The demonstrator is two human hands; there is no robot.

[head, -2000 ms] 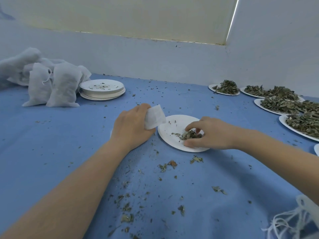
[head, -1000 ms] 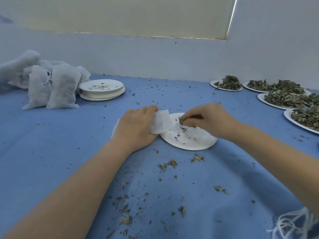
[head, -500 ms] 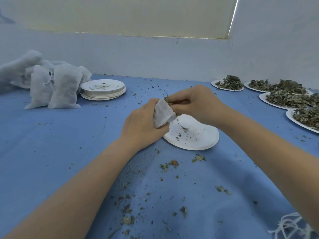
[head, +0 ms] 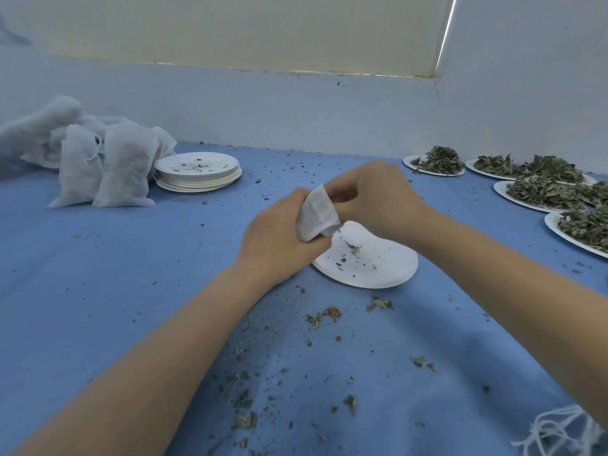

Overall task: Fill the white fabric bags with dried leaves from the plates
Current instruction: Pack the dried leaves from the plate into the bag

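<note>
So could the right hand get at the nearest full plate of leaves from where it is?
Probably yes. The right hand is busy at the small white bag, but only bare blue cloth lies between it and the nearest full plate.

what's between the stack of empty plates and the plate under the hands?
Head view: only bare blue cloth with scattered leaf crumbs lies between the stack of empty plates and the near plate. No bag or plate sits there.
</note>
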